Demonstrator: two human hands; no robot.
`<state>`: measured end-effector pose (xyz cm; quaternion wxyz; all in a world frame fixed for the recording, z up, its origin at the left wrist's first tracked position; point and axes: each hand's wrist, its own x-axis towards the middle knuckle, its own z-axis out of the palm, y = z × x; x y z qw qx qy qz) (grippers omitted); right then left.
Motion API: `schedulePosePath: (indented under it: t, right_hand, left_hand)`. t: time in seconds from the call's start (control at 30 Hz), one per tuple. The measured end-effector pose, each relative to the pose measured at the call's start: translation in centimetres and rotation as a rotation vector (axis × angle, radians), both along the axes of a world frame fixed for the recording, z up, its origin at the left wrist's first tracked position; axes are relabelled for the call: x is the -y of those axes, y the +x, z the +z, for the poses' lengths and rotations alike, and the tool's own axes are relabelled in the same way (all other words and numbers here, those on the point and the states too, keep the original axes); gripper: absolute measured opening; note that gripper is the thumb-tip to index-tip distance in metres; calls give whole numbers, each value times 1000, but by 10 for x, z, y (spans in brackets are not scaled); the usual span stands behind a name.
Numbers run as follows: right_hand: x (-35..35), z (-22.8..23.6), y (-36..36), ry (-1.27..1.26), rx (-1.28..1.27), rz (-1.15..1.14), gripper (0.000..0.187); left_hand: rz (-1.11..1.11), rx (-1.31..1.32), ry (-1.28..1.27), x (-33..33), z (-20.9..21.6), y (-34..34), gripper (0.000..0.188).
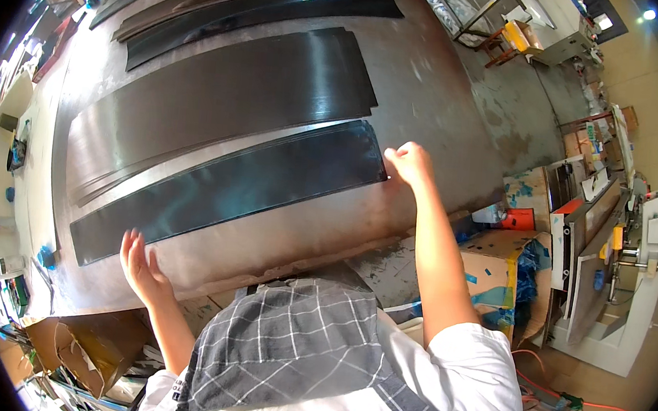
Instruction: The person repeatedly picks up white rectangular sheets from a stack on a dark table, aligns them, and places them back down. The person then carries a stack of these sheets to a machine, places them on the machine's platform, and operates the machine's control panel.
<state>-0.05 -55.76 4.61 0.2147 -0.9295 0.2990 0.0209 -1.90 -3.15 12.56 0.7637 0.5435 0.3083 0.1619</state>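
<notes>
A long, glossy dark blue-black strip (244, 190) lies across the near part of the metal table (446, 114). My right hand (412, 164) is just beyond the strip's right end, its fingers pinched together. Whatever may be between those fingertips is too small to make out. At the near left edge of the strip, my left hand (142, 269) has its fingers stretched and thumb apart, with nothing in it. Behind the strip lies a stack of wide, dark grey sheets (229, 99), their edges slightly fanned out at the left.
More dark strips (267, 20) lie along the far side of the table. Right of the table stands an open cardboard box (489, 255) with blue film scraps, near a white-framed machine (609, 308). A torn carton (93, 349) sits below the near left edge. An orange cable (601, 407) crosses the floor.
</notes>
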Motion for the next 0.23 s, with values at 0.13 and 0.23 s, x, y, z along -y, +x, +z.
schedulePosePath:
  t: [0.13, 0.23]
  right_hand:
    - [62, -6, 37, -131, -131, -131, 45]
    - [70, 1, 72, -158, -79, -164, 45]
  left_hand:
    - [-1019, 714, -227, 94, 119, -1, 26]
    - [-1297, 996, -529, 129, 160, -6, 14]
